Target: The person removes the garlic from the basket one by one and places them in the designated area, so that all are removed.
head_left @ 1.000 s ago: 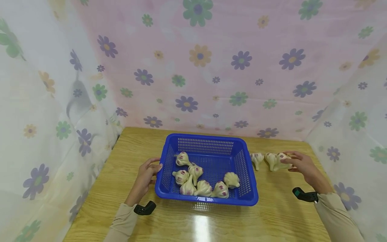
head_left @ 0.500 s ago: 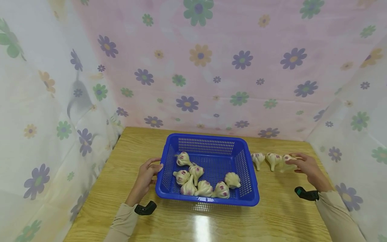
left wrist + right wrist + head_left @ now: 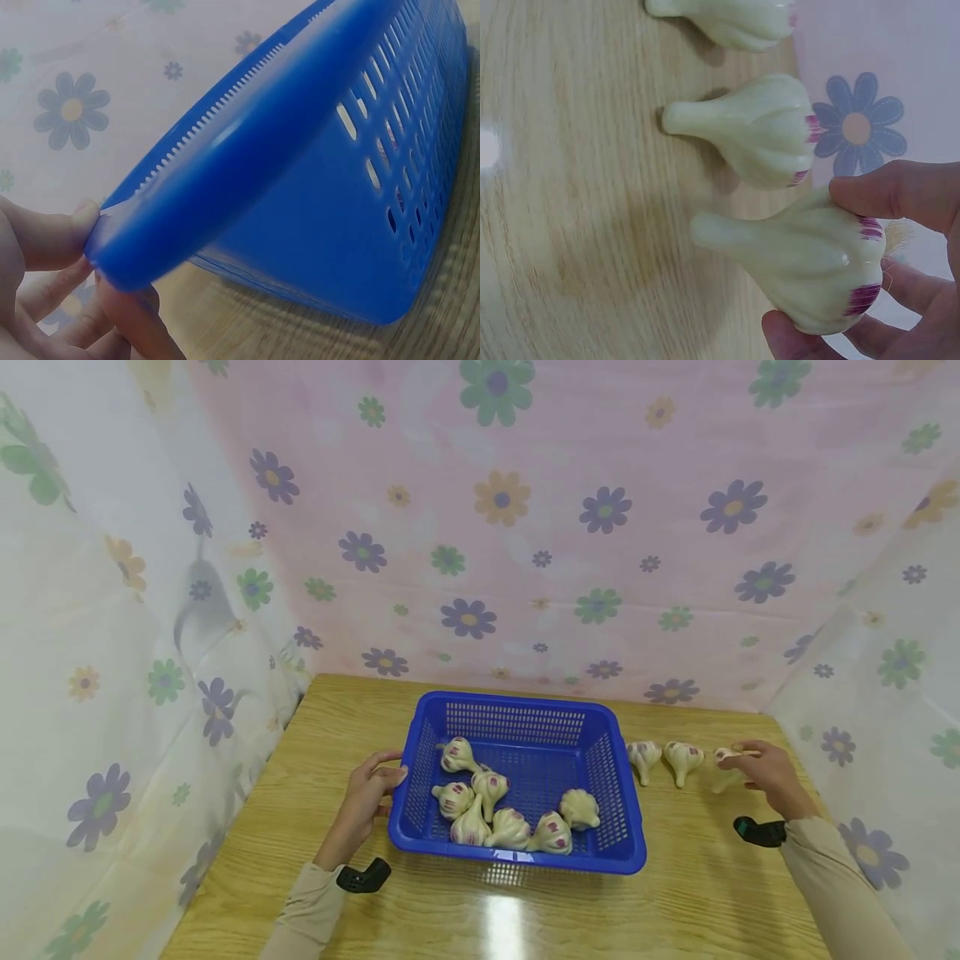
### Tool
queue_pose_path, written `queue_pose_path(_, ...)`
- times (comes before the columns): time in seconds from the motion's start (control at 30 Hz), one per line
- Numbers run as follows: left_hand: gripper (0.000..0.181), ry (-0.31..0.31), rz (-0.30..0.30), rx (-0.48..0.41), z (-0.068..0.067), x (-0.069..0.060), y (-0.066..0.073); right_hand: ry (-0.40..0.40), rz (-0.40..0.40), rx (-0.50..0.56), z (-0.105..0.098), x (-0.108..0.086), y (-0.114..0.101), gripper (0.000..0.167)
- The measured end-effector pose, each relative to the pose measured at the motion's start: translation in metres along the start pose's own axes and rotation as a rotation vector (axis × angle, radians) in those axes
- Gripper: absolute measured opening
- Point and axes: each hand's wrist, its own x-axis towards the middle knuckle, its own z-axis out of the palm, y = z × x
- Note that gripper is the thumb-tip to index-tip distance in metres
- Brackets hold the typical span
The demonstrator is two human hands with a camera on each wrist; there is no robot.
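Note:
In the head view, my left hand [image 3: 367, 797] pinches the left rim of a blue plastic basket [image 3: 517, 700]. The left wrist view has the thumb above that rim [image 3: 217, 172] and fingers curled beneath it. Several cream garlic bulbs with purple marks, one of them a bulb [image 3: 459, 755] at the left, lie inside, mostly left and along the front. At the table's right side, my right hand [image 3: 774, 775] grips a garlic bulb [image 3: 802, 262] between thumb and fingers, stem pointing away from the palm. Beside it lie two more bulbs, the nearer garlic bulb [image 3: 684, 760] and the farther garlic bulb [image 3: 643, 758].
The wooden table [image 3: 450, 927] carries everything. A pink flowered cloth [image 3: 525, 568] stands behind its back edge, with pale flowered cloths at both sides. A black wrist camera [image 3: 364, 876] is on the left arm, another camera [image 3: 759, 832] on the right.
My right hand has shifted a little to the right with its garlic bulb, widening the gap to the neighbouring bulb. My left hand and the basket have stayed in place.

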Motion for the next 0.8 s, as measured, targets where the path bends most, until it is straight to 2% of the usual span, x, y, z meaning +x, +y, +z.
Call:
queue_pose_path(0.07, 0.035, 0.004, 0.000, -0.004, -0.001, 0.000, 0.000, 0.012, -0.001, -0.024, 0.001, 0.004, 0.002, 0.074)
queue_pose_path(0.3, 0.035, 0.002, 0.017, 0.002, -0.001, -0.001, 0.000, 0.079, 0.011, -0.213, 0.007, 0.013, 0.013, 0.077)
queue_pose_path(0.47, 0.034, 0.000, 0.025, 0.004, 0.001, -0.001, -0.001, 0.121, 0.008, -0.252, 0.009, 0.013, 0.019, 0.075)
queue_pose_path(0.8, 0.035, 0.012, 0.028, 0.008, 0.000, -0.002, -0.002, 0.143, -0.033, -0.299, 0.017, 0.012, 0.017, 0.064)
